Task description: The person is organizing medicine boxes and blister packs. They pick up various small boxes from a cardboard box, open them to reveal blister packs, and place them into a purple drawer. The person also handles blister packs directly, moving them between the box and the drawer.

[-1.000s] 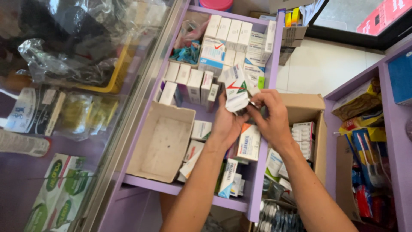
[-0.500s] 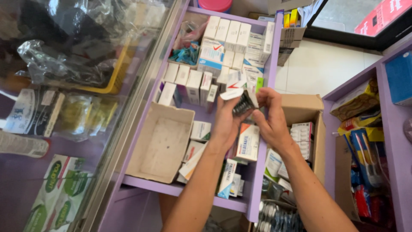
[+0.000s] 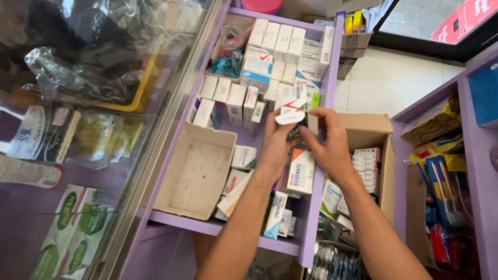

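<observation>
Boxes (image 3: 270,57) in drawer (image 3: 316,171) — carton (image 3: 371,129) right

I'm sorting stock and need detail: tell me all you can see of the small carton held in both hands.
The small carton is white cardboard with a red and green mark. Its end flap stands open, curving toward the camera. It is held above the purple drawer of medicine boxes, the left hand gripping from below, the right hand from the right. Something dark and silvery shows at its mouth; what it is cannot be told.

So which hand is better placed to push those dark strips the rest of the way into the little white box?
Probably the right hand: its fingertips pinch the dark blister strips at the open end of the small white box. The left hand is wrapped around the box, steadying it.
</observation>
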